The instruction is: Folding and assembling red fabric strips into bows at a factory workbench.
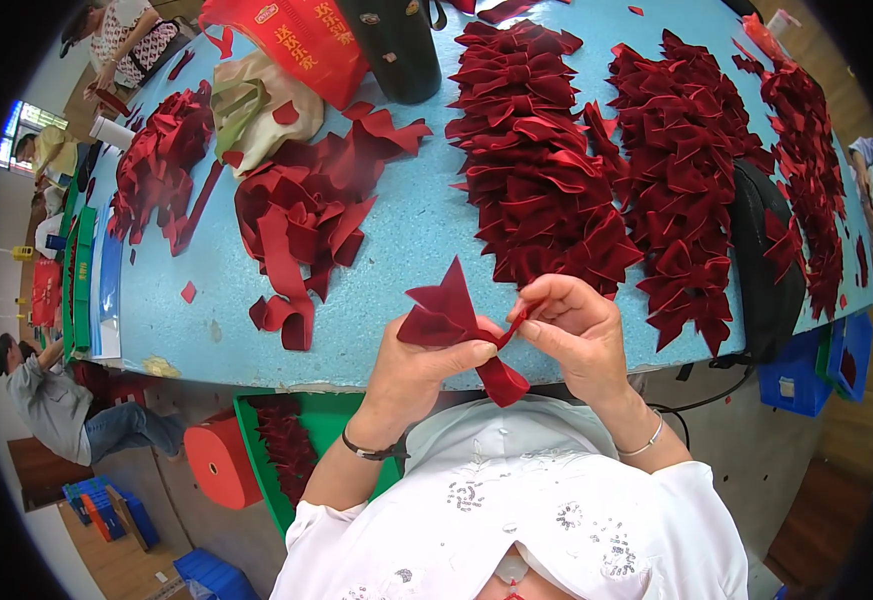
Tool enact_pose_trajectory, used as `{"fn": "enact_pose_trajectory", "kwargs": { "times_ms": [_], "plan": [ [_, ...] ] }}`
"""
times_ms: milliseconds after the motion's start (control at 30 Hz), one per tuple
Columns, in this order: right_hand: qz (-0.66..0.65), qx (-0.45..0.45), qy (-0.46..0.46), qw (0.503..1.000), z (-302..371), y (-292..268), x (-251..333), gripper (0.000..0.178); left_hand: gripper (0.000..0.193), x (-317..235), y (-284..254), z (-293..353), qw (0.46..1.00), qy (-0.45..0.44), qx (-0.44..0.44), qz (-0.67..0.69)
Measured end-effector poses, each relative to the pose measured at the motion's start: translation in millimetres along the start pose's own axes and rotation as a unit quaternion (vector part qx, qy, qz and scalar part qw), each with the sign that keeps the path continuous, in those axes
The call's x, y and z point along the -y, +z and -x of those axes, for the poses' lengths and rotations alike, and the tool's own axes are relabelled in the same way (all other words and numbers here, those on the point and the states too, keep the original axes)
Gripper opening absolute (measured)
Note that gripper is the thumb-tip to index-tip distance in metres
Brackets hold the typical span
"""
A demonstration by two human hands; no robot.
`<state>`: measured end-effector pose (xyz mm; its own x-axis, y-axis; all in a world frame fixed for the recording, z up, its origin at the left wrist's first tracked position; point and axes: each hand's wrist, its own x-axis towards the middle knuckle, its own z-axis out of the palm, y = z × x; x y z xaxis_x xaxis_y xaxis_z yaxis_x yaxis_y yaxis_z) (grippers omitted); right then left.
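Observation:
Between my hands, just above the table's near edge, is a dark red velvet ribbon bow (446, 312) with pointed tails sticking up and a loop hanging below. My left hand (418, 370) pinches its middle between thumb and fingers. With thumb and forefinger, my right hand (574, 330) grips a narrow strip of the same red ribbon (516, 322) at the bow's middle. Beyond my hands lie long rows of finished-looking red bows (526, 150), and more bows (676, 180) lie to their right. Loose cut ribbon pieces (306, 200) are heaped left of centre.
On the blue table (396, 270) stand a dark green bottle (396, 50), a red bag (291, 45) and a pale cloth bag (271, 100). A black bag (761, 250) hangs over the right edge. Below are a green bin (331, 415), a red roll (221, 460) and blue crates (796, 375). Other people sit at the left.

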<state>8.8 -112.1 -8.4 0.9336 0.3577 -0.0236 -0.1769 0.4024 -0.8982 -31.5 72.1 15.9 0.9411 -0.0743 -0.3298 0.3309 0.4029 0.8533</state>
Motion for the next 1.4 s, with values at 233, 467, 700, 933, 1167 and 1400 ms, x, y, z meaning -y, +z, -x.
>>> {"fn": "enact_pose_trajectory", "kwargs": {
  "times_ms": [233,467,700,933,1167,1400],
  "plan": [
    [-0.044,-0.049,0.081,0.995,2.3,5.1,3.4,0.032,0.028,2.9,-1.1,-3.6,0.997,0.021,-0.054,0.053],
    [-0.024,-0.032,0.06,0.997,2.2,1.3,-1.2,0.027,0.024,8.4,-0.5,-3.2,0.992,0.071,-0.071,0.08],
    [0.123,-0.002,-0.042,0.991,6.8,6.6,5.9,0.016,0.027,14.2,-0.6,-1.0,0.985,0.16,-0.063,0.028],
    [0.024,-0.015,0.087,0.996,10.1,-3.7,10.7,0.011,0.032,18.4,-4.7,1.4,0.957,0.282,0.01,-0.068],
    [0.087,0.018,0.015,0.996,10.0,-6.3,14.1,0.007,0.033,14.2,-4.0,0.5,0.917,0.36,0.066,-0.159],
    [0.168,0.099,-0.043,0.98,4.6,-8.1,17.4,0.009,0.033,14.7,-5.1,0.4,0.904,0.366,0.086,-0.205]
  ]
}}
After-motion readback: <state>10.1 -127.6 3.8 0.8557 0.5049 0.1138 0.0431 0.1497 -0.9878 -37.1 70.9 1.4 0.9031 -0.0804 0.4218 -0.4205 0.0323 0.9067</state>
